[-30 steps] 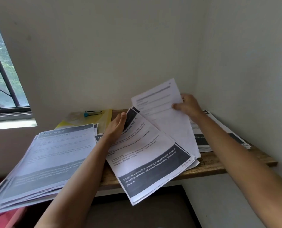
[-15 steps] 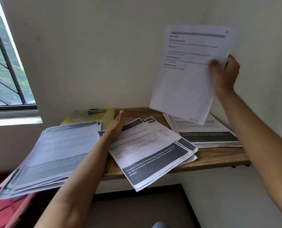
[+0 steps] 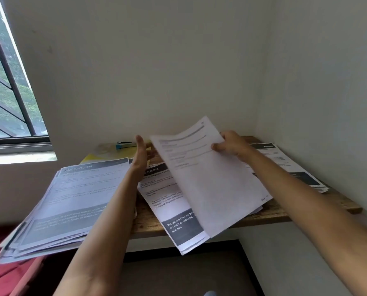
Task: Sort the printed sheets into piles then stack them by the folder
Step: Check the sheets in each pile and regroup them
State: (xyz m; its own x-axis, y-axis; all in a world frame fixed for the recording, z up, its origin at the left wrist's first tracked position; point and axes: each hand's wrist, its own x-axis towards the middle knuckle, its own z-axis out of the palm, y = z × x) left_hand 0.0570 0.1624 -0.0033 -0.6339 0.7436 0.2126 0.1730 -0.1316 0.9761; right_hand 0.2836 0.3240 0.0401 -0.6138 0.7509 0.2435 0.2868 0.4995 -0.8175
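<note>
Status: right hand (image 3: pixel 231 146) pinches the white printed sheet with a grey header bar (image 3: pixel 212 184) at its far right edge, thumb on the printed face, fingers curled behind. The sheet is low and tilted over the middle pile of white sheets with black banners (image 3: pixel 178 227). Can't tell if it is touching the pile or just above it. Gripping at the far edge makes sense, since the page can lie flat without trapping the hand beneath.

Left hand (image 3: pixel 143 157) is released, fingers straight, holding nothing, standing edge-on at the pile's far left corner. It reads as a stop to square the incoming page and keep the pile from sliding. Contact with the paper is unclear.

Three piles sit on the rough wooden shelf (image 3: pixel 146 218):
- The thick fanned pile of grey-blue sheets headed MULTI-ROOM (image 3: pixel 77 199) is on the left and reaches well past the shelf's end. Its support there is hidden.
- The middle pile overhangs the front edge.
- The smaller right pile of white sheets with dark blocks (image 3: pixel 285 165) lies by the side wall, partly under the right forearm.

The yellow plastic folder (image 3: pixel 105 155) lies at the back left by the wall with a small blue object (image 3: pixel 124 144) on it, out of the sorting area.

Judgement: sorting phase, with this sheet bound for the middle pile. Stacking by the folder has not begun. Risk: the left pile's overhang looks tippy.
</note>
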